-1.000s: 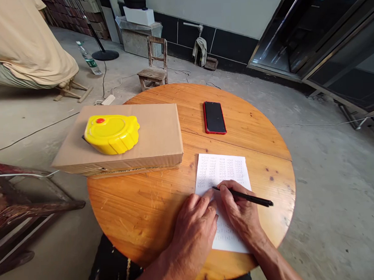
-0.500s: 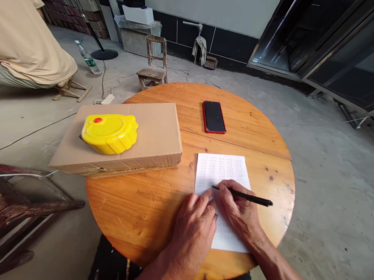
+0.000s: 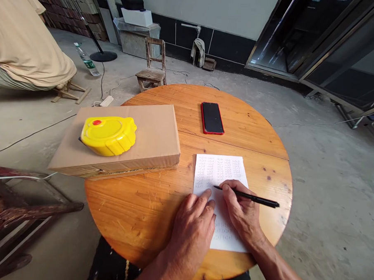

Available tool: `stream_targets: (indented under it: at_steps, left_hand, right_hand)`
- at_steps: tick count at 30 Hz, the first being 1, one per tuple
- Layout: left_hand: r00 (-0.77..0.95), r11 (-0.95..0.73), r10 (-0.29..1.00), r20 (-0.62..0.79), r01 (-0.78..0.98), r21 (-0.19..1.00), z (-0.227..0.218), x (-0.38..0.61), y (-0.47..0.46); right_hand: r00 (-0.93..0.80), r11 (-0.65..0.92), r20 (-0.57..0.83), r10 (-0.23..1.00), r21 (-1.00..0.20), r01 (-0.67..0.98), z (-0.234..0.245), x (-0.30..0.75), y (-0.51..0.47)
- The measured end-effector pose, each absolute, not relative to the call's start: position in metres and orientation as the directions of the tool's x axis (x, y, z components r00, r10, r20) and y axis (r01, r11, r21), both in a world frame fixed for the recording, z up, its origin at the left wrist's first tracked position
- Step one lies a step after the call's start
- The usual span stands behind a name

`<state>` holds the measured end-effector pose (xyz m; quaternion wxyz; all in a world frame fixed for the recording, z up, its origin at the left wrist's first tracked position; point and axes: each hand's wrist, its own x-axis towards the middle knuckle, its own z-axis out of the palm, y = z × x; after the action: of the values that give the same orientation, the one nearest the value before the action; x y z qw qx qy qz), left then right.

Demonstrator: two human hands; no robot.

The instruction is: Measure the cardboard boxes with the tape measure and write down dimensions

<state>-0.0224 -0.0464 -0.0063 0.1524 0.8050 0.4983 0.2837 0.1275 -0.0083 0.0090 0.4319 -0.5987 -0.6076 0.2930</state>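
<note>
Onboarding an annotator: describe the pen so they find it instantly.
On the round wooden table, find the white written sheet. Over it, the right hand grips the pen: slim and black, unlike the flat, red-edged phone.

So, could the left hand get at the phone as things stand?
Probably yes, with a forward stretch: the left hand rests on the paper, and the way over the tabletop to the phone looks free. The cardboard box sits off to the left.

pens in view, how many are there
1: a black pen, held in the right hand, its tip over the paper. Others could be hidden under the hands.
</note>
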Motion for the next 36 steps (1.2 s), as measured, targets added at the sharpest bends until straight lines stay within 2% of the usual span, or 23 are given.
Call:
stream_targets:
  at_steps: [5, 36]
  left_hand:
    - [0.387, -0.491, 0.87, 0.305, 0.73, 0.475, -0.0047, -0.0226, -0.0445]
    - [0.341, -0.447, 0.895, 0.289, 0.703, 0.553, -0.004, -0.0213, -0.0458]
  right_hand:
    - [0.123, 0.081, 0.155, 0.98, -0.882, 0.464, 0.0076, 0.1303, -0.0083]
    - [0.058, 0.127, 0.175, 0.983, -0.87, 0.476, 0.0091, 0.1247, -0.0048]
